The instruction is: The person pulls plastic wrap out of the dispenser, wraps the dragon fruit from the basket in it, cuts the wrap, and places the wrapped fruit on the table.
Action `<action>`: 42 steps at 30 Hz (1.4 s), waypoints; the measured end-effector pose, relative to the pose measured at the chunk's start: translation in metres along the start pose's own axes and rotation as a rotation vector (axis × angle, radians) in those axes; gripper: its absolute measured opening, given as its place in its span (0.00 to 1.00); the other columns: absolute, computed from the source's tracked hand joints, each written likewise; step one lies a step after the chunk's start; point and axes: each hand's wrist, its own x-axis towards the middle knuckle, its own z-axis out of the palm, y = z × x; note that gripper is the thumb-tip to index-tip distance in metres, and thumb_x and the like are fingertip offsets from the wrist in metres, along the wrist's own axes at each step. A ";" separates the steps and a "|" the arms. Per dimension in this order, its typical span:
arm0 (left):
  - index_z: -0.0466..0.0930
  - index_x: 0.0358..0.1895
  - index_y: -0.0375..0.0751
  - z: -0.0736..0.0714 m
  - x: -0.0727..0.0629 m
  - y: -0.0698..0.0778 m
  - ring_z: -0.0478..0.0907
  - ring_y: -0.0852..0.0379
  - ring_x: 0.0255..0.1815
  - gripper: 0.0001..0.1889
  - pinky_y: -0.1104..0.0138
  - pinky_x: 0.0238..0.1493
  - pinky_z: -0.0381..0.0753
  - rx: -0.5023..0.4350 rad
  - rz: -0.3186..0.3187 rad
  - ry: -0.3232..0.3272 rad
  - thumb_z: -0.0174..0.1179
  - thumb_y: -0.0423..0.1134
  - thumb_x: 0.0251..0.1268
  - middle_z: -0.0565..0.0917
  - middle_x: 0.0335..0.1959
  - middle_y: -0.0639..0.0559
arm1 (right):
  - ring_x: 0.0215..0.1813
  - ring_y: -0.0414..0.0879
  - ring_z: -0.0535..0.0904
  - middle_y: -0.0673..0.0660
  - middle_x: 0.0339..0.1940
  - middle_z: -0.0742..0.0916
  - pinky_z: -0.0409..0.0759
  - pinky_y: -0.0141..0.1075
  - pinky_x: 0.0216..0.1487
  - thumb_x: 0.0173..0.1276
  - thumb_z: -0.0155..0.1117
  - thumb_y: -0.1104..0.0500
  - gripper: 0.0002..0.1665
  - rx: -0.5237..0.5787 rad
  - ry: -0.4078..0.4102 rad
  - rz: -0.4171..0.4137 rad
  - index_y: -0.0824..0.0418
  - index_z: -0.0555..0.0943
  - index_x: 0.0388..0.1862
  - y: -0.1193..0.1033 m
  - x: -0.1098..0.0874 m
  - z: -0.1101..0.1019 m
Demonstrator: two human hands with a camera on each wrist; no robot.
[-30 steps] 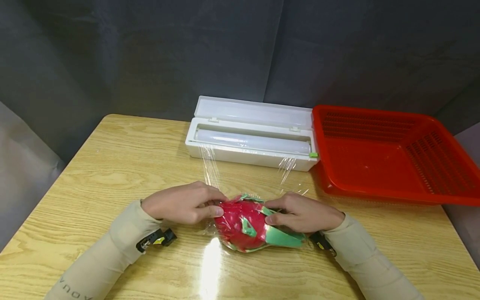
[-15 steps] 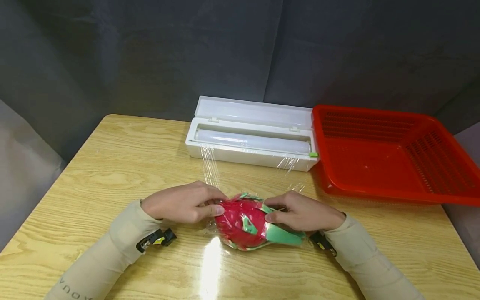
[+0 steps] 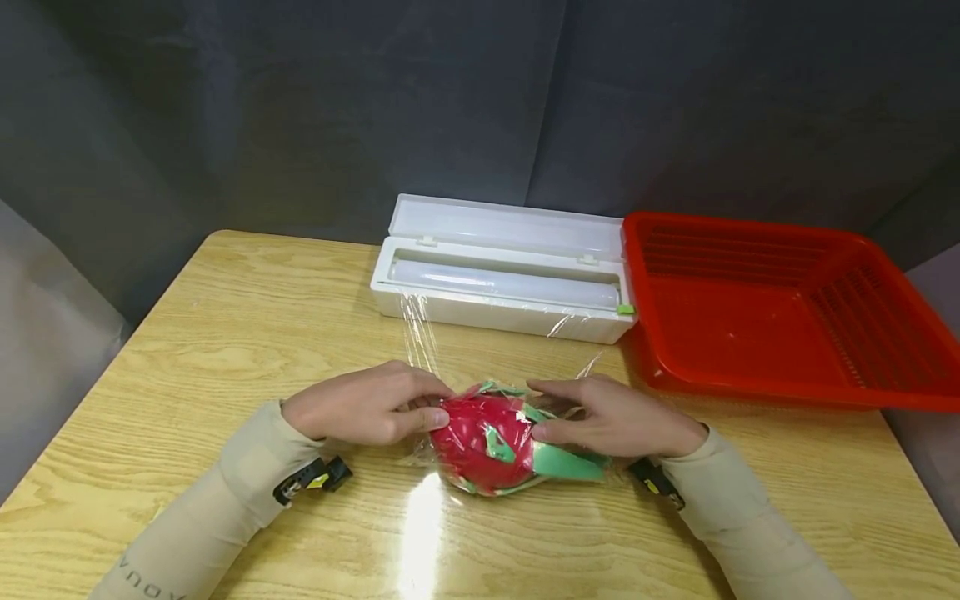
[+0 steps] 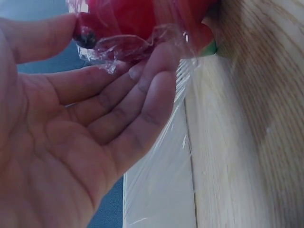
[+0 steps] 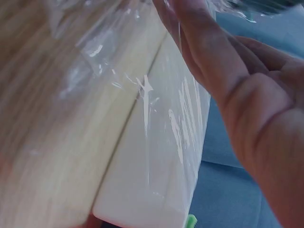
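A red dragon fruit [image 3: 480, 437] with green scales lies on the table, with clear cling film [image 3: 422, 337] over it. My left hand [image 3: 367, 406] holds its left end, thumb in front and fingers behind; in the left wrist view the film bunches around that end of the fruit [image 4: 126, 19]. At the other end, my right hand [image 3: 615, 421] has its thumb by a green scale and its index finger stretched out behind the fruit. From the fruit, the film runs back to a roll [image 3: 502, 283] inside a white cling film box [image 3: 487, 312], whose lid stands up.
Right of the box stands a red plastic basket [image 3: 750, 383] with slotted sides, close against it. A small green piece [image 3: 626, 309] sits at the box's right end. A dark curtain [image 3: 337, 117] hangs behind the wooden table [image 3: 247, 325].
My right hand has shifted slightly right, its index finger and thumb spreading apart. The right-hand folds in the film have changed shape. The dragon fruit has edged slightly back; my left hand stays put.
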 end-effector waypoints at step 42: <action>0.82 0.65 0.38 -0.004 -0.006 -0.006 0.87 0.56 0.56 0.30 0.59 0.60 0.87 0.167 -0.038 0.115 0.56 0.60 0.77 0.89 0.57 0.48 | 0.57 0.48 0.88 0.55 0.60 0.89 0.91 0.39 0.52 0.61 0.77 0.38 0.40 -0.511 0.309 -0.221 0.56 0.81 0.67 -0.044 -0.015 0.017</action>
